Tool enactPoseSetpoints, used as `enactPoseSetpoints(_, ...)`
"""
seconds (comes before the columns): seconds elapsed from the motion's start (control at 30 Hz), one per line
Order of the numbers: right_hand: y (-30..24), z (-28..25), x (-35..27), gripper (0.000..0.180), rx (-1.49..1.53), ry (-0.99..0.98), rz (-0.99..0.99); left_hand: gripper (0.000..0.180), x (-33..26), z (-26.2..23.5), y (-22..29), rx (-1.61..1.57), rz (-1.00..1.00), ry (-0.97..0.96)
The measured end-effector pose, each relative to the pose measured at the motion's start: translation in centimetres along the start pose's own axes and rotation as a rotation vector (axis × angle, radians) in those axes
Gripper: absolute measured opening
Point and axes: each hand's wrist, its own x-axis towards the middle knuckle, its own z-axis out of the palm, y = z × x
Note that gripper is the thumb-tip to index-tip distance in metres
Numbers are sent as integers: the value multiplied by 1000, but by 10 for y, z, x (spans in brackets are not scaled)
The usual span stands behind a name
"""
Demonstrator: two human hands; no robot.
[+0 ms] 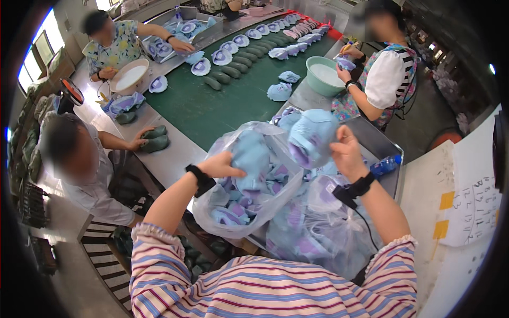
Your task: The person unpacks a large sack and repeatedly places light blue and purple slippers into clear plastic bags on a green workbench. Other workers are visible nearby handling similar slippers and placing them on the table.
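My left hand [216,165] is closed on a light-blue shoe upper [251,159] over the mouth of a clear plastic bag [204,212]. More blue and purple uppers [233,213] lie inside the bag. My right hand [348,155], fingers bent, grips the right edge of another light-blue upper with a purple lining [312,137], raised above the table. Motion blurs both pieces slightly. Beside the open bag, below my right hand, bulges a second clear bag [302,228] of uppers. Each of my wrists wears a black band.
Ahead runs a green conveyor belt [185,114] with rows of green shoe lasts [230,71] and blue uppers [201,67]. Co-workers sit along both sides, with a cream basin [117,85] and a mint basin [313,79]. A blue-capped bottle [385,165] lies right of my right hand.
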Motion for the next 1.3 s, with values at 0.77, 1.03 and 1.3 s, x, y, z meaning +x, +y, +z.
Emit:
enactPoseSetpoints(0.77, -30, 136, -43, 35, -980, -581, -589, 63, -69, 70, 63, -1562, 544, 315)
enactPoseSetpoints(1.03, -15, 112, -70, 27, -1140, -468, -1011, 57, -55, 58, 95, -1588, 438, 450)
enactPoseSetpoints(1.3, -27, 104, -87, 24, -1095, -745, -895, 40, -19, 53, 82, -1880, 485, 396)
